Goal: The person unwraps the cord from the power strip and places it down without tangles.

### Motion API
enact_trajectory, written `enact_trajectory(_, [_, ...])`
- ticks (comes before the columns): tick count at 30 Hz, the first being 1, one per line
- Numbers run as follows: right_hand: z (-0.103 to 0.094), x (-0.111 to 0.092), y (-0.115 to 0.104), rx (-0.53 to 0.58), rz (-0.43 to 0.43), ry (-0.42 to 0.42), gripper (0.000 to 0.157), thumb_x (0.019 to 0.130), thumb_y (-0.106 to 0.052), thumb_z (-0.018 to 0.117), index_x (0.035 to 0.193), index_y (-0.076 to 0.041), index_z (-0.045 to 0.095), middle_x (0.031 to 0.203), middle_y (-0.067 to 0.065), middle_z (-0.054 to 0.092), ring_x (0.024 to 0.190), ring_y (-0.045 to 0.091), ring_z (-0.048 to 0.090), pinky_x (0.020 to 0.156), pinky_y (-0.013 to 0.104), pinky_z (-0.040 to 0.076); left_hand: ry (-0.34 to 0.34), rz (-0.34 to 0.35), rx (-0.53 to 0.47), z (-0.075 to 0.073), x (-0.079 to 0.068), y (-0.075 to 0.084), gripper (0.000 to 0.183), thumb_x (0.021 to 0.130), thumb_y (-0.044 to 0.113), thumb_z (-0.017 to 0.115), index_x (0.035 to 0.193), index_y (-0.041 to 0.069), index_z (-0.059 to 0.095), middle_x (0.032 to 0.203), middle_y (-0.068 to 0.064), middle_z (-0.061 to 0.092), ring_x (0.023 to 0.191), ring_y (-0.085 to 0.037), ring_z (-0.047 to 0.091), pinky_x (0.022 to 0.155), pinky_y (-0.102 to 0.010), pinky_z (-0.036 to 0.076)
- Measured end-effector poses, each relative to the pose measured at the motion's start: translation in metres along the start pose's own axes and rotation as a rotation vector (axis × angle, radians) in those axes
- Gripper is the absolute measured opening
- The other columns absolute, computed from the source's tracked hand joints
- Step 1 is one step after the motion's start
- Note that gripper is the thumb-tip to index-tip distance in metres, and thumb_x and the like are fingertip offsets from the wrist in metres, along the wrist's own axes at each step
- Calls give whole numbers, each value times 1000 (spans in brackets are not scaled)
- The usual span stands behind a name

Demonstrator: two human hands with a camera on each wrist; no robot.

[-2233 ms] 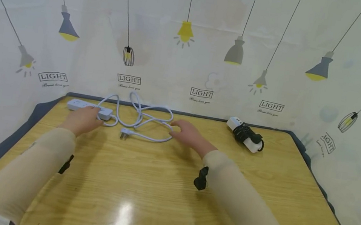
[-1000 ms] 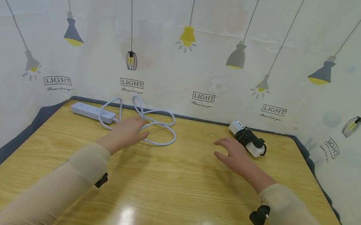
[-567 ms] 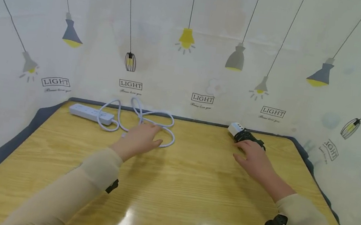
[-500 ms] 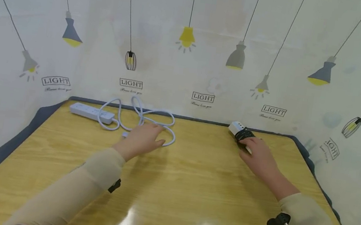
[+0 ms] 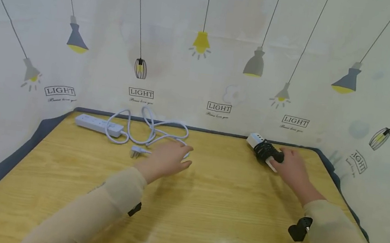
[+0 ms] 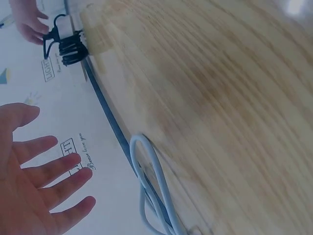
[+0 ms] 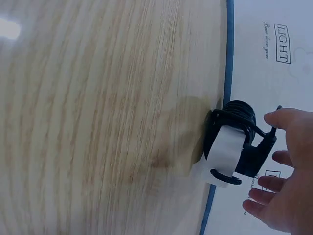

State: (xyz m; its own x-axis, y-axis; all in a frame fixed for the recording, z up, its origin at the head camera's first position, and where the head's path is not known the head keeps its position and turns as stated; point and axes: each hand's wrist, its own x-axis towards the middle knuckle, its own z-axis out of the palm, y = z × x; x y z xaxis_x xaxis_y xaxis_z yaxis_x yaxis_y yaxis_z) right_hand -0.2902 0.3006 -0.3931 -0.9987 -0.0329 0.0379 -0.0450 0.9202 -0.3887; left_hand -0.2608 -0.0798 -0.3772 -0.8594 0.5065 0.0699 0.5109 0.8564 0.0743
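Note:
My right hand (image 5: 294,169) is at the near end of a white power strip (image 5: 254,139) with a black cord (image 5: 264,150) wound round its middle. In the right wrist view its thumb and fingers are spread on either side of the black plug (image 7: 255,159), the thumb tip close to it. My left hand (image 5: 164,160) hovers with spread fingers over the loose white cord (image 5: 171,123) and hides part of it. That cord belongs to a second white power strip (image 5: 92,123) at the back left. Its white plug (image 5: 135,150) lies left of my left hand.
Both strips lie on a wooden table (image 5: 206,205) near its back edge. A cloth backdrop (image 5: 175,45) printed with hanging lamps rises behind and at the sides. A dark border (image 5: 216,131) runs along the table's back edge.
My left hand has left the white strip and moved right across its cord. My right hand has left the white cord and gone right to the black-corded strip, lately shifting round to its plug end.

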Motion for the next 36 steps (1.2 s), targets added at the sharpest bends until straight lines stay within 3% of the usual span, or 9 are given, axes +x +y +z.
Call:
enact_trajectory(6, [9, 15, 0, 7, 96, -87, 77, 98, -32, 53, 149, 12, 17, 142, 43, 26, 129, 56, 28, 103, 65, 30, -31, -11, -2, 2, 1, 8, 50, 98, 41, 57, 137, 10, 54, 131, -10, 59, 116, -26, 57, 96, -42, 48])
enact_trajectory(15, [13, 22, -4, 13, 144, -46, 59, 99, -27, 58, 139, 13, 40, 133, 36, 45, 122, 50, 43, 98, 59, 40, -36, 20, -47, 0, 7, 22, 51, 99, 42, 55, 139, 11, 53, 131, -9, 58, 115, -25, 58, 96, -40, 47])
enact_trajectory(26, [18, 23, 5, 106, 93, 61, 46, 93, -18, 66, 126, 11, 54, 125, 31, 54, 116, 46, 51, 97, 57, 42, -8, 37, -52, -2, 3, 31, 50, 98, 40, 57, 138, 10, 54, 129, -10, 59, 112, -25, 59, 90, -40, 51])
enact_trajectory(36, [10, 9, -4, 61, -8, 81, 32, 90, -6, 66, 119, 7, 60, 120, 29, 56, 114, 46, 51, 93, 58, 43, 9, 54, -87, -5, -5, 30, 49, 98, 38, 57, 138, 9, 53, 131, -10, 58, 116, -25, 58, 95, -40, 49])
